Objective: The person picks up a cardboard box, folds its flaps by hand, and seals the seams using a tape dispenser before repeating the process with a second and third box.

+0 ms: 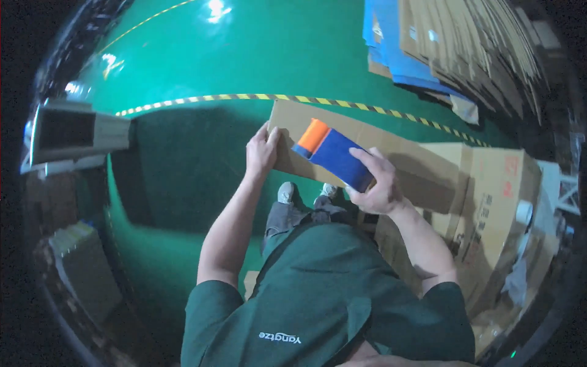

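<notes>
A long brown cardboard piece (397,150) extends from the middle of the head view toward the right. My left hand (262,150) is closed on its left end, thumb on the near face and fingers partly hidden at the edge. My right hand (380,183) grips a blue tape dispenser (342,160) with an orange roller-like end (314,136). The dispenser overlaps the cardboard in this view, its orange end pointing up and left toward my left hand. My right palm hides the near end of the dispenser.
Large printed cartons (489,202) stand close on my right. Flat cardboard sheets (465,49) are stacked at the upper right beside blue sheeting (385,49). A monitor-like device (64,136) is at the left. Yellow-and-black floor tape (244,96) crosses the green floor.
</notes>
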`<act>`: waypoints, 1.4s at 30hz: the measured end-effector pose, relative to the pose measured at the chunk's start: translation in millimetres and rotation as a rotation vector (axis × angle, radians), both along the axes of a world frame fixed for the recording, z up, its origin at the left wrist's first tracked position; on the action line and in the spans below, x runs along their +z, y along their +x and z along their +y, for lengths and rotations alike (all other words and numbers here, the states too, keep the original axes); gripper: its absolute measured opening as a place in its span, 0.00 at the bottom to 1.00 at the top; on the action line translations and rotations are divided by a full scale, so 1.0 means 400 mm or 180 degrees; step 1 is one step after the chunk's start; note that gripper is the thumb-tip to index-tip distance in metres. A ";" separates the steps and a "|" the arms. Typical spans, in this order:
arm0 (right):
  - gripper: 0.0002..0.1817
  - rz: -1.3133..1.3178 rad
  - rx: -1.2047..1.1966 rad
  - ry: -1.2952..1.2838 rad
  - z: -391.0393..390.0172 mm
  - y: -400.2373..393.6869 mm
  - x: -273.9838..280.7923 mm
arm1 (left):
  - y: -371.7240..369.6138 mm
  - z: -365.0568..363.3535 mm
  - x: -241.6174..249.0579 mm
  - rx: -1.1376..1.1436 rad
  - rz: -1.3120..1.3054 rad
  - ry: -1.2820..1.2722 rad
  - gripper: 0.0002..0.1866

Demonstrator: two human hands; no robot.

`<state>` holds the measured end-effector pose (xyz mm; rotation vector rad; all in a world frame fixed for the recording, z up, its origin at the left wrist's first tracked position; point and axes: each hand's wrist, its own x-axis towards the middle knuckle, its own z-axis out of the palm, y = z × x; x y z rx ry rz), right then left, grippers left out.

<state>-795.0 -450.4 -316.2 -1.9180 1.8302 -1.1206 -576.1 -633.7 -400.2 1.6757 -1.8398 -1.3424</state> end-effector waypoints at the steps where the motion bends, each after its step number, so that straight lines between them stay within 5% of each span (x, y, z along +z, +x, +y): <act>1: 0.38 0.0006 0.0171 0.0022 -0.024 -0.009 -0.008 | 0.000 0.005 0.004 0.0071 -0.0054 -0.0045 0.21; 4: 0.45 0.0132 0.0847 0.0000 -0.078 -0.020 -0.024 | 0.017 0.028 0.040 -0.0075 0.0231 -0.0305 0.16; 7: 0.45 0.0258 0.1118 -0.0404 -0.118 -0.021 -0.009 | 0.027 0.035 0.119 0.1280 0.0593 -0.0791 0.21; 10: 0.44 0.0356 0.1345 -0.0482 -0.147 -0.004 0.010 | 0.044 0.026 0.192 0.1084 0.2332 0.1211 0.22; 13: 0.45 0.0706 0.1346 -0.0542 -0.165 0.009 0.027 | 0.047 0.016 0.208 0.0166 0.2651 0.1918 0.24; 16: 0.44 0.0954 0.1344 -0.0414 -0.172 0.012 0.040 | 0.044 0.001 0.186 0.0410 0.2876 0.1985 0.18; 25: 0.45 0.0981 0.1113 0.0012 -0.213 0.058 0.056 | 0.067 -0.070 0.126 0.0491 0.2779 0.2403 0.15; 28: 0.44 0.0994 0.1088 0.0123 -0.211 0.070 0.067 | 0.068 -0.081 0.113 0.0276 0.2880 0.1994 0.14; 31: 0.42 0.1055 0.1049 0.0219 -0.208 0.079 0.082 | 0.061 -0.102 0.121 0.0945 0.1948 0.1431 0.18; 33: 0.45 0.1219 0.0980 0.0289 -0.200 0.081 0.092 | 0.073 -0.118 0.144 0.1043 0.2025 0.1562 0.12; 42: 0.44 0.1195 0.1130 0.0802 -0.244 0.089 0.135 | 0.091 -0.100 0.095 0.0850 0.1204 0.1194 0.17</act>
